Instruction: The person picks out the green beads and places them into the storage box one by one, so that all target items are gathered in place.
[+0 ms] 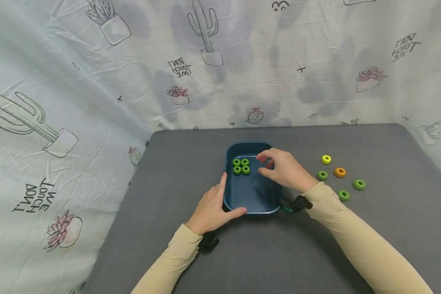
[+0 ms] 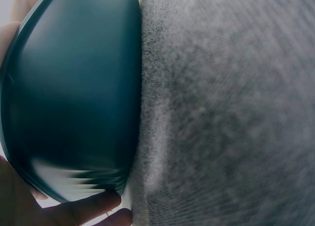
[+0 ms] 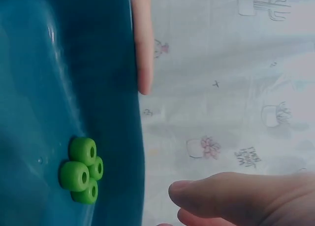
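Note:
A dark blue rectangular tray [image 1: 252, 196] stands on the grey table, with several green ring-shaped beads [image 3: 75, 176] grouped inside near its left wall. At the tray's near left corner, my left hand [image 1: 210, 209] holds it. The thumb [image 1: 238, 212] lies at the front rim and the fingers [image 2: 91, 206] run along the outer left side. My right hand [image 1: 283, 168] hovers over the tray's right part, to the right of the beads. Its fingers are bent, with a gap to the thumb [image 3: 197, 192], and nothing shows between them.
Right of the tray, on the grey table [image 1: 176, 163], lie a yellow bead [image 1: 326, 159], an orange bead [image 1: 339, 172] and three green beads [image 1: 359, 185], partly beside my right sleeve [image 1: 356, 228]. A cactus-print cloth [image 1: 242, 81] hangs behind and at the left.

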### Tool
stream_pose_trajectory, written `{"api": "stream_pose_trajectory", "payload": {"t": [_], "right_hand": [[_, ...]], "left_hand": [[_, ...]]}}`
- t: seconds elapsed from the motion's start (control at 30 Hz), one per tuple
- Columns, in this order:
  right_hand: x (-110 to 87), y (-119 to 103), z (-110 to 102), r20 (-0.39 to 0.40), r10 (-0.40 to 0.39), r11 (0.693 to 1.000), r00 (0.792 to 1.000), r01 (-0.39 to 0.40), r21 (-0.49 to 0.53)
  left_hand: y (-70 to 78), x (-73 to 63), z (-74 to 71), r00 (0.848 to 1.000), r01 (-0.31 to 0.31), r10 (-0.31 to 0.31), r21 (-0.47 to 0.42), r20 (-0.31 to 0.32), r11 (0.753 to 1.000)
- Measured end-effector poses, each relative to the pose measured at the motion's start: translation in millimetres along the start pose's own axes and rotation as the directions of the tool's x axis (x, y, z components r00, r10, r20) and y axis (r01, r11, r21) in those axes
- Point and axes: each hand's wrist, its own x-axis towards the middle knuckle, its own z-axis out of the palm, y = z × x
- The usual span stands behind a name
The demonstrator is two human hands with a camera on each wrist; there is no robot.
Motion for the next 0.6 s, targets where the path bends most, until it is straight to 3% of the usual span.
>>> {"api": "stream_pose_trajectory", "payload": {"t": [0.6], "right_hand": [[-53.7,16,-18,-0.144,0.016,0.999,0.989,-0.022,-0.035]], "left_hand": [[-0.6,-0.2,0.3,1.0,0.0,0.0,-0.008,0.001,1.0]]}}
